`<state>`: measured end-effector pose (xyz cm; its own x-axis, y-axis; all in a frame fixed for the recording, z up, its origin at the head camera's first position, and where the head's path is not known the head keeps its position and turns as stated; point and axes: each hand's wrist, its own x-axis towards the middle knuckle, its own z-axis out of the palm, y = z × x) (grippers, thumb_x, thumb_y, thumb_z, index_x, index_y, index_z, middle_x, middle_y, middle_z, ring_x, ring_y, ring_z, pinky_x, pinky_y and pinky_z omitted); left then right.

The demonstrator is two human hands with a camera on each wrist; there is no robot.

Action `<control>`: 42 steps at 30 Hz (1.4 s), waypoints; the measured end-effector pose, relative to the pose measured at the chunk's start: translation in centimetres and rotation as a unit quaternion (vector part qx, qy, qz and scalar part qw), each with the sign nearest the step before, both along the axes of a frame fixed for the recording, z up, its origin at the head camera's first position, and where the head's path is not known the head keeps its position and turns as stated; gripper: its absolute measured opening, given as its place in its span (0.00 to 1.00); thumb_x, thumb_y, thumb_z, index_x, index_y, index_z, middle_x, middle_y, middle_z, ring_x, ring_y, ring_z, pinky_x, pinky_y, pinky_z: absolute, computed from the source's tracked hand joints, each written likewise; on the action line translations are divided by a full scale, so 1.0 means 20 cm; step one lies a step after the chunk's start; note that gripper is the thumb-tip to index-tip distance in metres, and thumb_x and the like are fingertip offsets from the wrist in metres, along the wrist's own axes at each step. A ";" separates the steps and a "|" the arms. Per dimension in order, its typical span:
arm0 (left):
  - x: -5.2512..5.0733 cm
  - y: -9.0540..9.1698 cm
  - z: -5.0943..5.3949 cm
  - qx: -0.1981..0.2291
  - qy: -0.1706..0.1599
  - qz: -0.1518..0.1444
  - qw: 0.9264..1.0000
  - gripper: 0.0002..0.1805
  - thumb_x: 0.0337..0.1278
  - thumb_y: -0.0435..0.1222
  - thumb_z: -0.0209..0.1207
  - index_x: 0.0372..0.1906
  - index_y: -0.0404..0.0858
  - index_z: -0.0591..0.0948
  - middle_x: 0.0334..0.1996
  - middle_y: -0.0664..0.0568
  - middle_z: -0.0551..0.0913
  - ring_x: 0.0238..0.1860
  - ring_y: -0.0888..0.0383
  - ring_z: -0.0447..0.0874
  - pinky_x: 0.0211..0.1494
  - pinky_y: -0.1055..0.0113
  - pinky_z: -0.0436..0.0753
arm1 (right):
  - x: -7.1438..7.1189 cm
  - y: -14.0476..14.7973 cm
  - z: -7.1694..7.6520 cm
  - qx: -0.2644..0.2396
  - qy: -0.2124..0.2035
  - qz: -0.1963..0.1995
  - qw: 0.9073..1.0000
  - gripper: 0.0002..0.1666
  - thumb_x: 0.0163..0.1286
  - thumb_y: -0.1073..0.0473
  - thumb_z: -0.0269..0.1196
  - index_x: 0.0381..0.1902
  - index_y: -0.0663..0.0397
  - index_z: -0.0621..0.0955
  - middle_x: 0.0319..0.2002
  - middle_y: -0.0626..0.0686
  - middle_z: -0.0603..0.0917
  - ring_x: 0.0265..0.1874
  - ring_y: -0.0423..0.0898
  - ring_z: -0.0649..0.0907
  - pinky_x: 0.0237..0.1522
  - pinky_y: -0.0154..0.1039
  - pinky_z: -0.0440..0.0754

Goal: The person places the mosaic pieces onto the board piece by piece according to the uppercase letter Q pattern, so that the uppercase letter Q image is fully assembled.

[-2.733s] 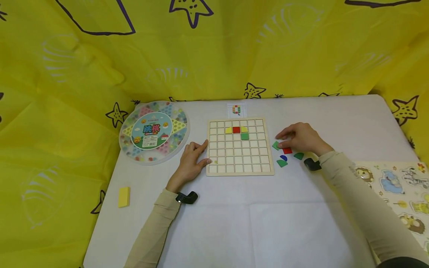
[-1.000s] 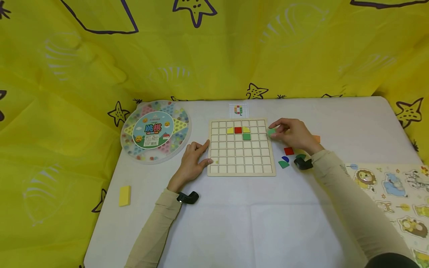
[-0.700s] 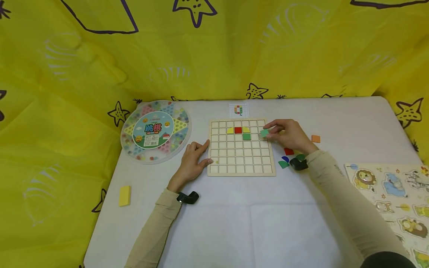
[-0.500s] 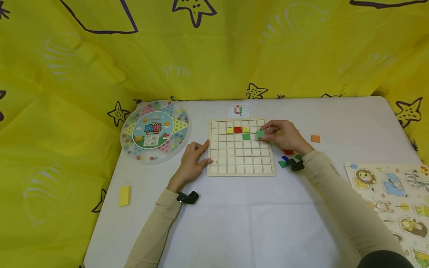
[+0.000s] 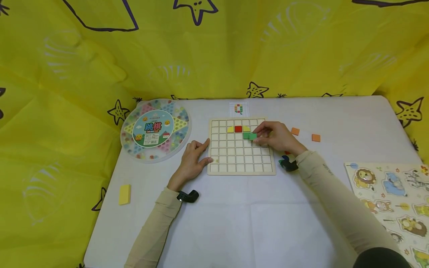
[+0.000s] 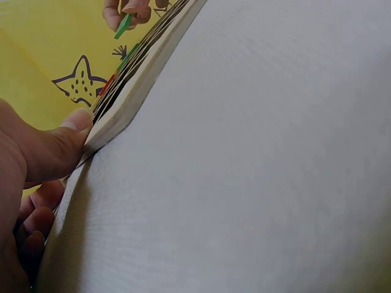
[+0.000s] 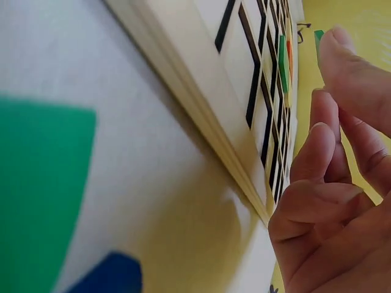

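A wooden grid board [image 5: 239, 163] lies flat on the table. Set in its upper cells are a red square tile [image 5: 238, 128] between two yellow rounded pieces [image 5: 230, 129], and a green square tile [image 5: 246, 135] below the right one. My right hand [image 5: 276, 136] pinches another green square tile [image 5: 253, 137] between thumb and fingertip, above the board, partly overlapping the set green one in the head view. The right wrist view shows the pinched tile raised off the grid. My left hand [image 5: 191, 162] rests at the board's left edge, thumb and index finger spread and touching it.
Right of the board lie two orange tiles [image 5: 316, 137] and a few pieces partly hidden by the right wrist. A pattern card [image 5: 244, 114] sits behind the board. Around stand a round Chinese checkers set [image 5: 152, 128], a yellow block [image 5: 124, 194] and an animal puzzle [image 5: 392, 204].
My right hand took the green tile from the pieces on the right and carried it left over the board, towards the set green tile. The left hand stays in place.
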<state>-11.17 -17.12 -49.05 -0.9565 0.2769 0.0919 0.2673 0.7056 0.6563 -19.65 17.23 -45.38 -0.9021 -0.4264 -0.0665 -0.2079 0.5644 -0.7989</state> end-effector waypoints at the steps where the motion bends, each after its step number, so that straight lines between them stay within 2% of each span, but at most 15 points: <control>1: 0.00 0.00 0.00 0.000 0.001 0.000 1.000 0.40 0.65 0.38 0.70 0.79 0.34 0.69 0.51 0.39 0.74 0.50 0.45 0.67 0.52 0.54 0.66 | 0.00 -0.01 0.00 -0.002 0.001 0.001 1.000 0.17 0.65 0.58 0.79 0.48 0.58 0.88 0.38 0.56 0.86 0.37 0.49 0.80 0.40 0.31 0.76; 10: 0.00 0.00 0.01 0.008 0.002 -0.001 1.000 0.40 0.65 0.38 0.70 0.79 0.33 0.69 0.51 0.38 0.74 0.50 0.43 0.67 0.52 0.55 0.65 | 0.02 -0.06 0.00 0.017 -0.008 0.013 1.000 0.17 0.62 0.55 0.81 0.45 0.55 0.89 0.32 0.53 0.82 0.34 0.50 0.76 0.38 0.35 0.72; 17: 0.01 0.00 0.01 0.009 0.007 -0.004 1.000 0.40 0.64 0.37 0.71 0.78 0.32 0.69 0.51 0.38 0.74 0.49 0.44 0.67 0.52 0.54 0.66 | 0.02 -0.07 -0.01 0.038 -0.006 0.020 0.999 0.19 0.59 0.56 0.82 0.45 0.56 0.91 0.36 0.54 0.86 0.33 0.49 0.75 0.36 0.36 0.71; 23: 0.01 0.00 0.01 0.007 0.002 -0.001 1.000 0.40 0.65 0.37 0.70 0.79 0.33 0.69 0.51 0.39 0.74 0.49 0.45 0.66 0.52 0.54 0.66 | 0.02 -0.08 -0.01 0.046 0.002 0.020 0.999 0.18 0.58 0.56 0.83 0.44 0.56 0.91 0.34 0.53 0.86 0.32 0.48 0.76 0.36 0.36 0.71; 27: 0.01 0.00 0.01 0.006 -0.001 0.000 1.000 0.40 0.65 0.38 0.70 0.79 0.33 0.69 0.51 0.39 0.74 0.49 0.45 0.66 0.52 0.55 0.66 | 0.01 -0.09 -0.02 0.050 0.007 0.018 0.999 0.19 0.58 0.56 0.83 0.44 0.57 0.91 0.37 0.55 0.87 0.34 0.48 0.77 0.38 0.36 0.72; 32: 0.01 0.00 0.01 0.008 -0.004 -0.001 1.000 0.40 0.65 0.37 0.71 0.79 0.33 0.69 0.51 0.38 0.74 0.49 0.45 0.66 0.52 0.56 0.65 | 0.01 -0.10 -0.02 0.049 0.001 0.018 0.999 0.20 0.58 0.56 0.83 0.45 0.58 0.90 0.40 0.57 0.88 0.36 0.49 0.78 0.41 0.36 0.73; 42: 0.00 0.00 0.01 0.005 -0.001 0.000 1.000 0.40 0.65 0.38 0.71 0.78 0.33 0.70 0.51 0.39 0.75 0.48 0.47 0.66 0.51 0.58 0.65 | 0.01 -0.09 -0.02 0.055 -0.004 0.020 0.998 0.19 0.58 0.56 0.83 0.46 0.56 0.91 0.40 0.55 0.88 0.36 0.49 0.78 0.41 0.37 0.73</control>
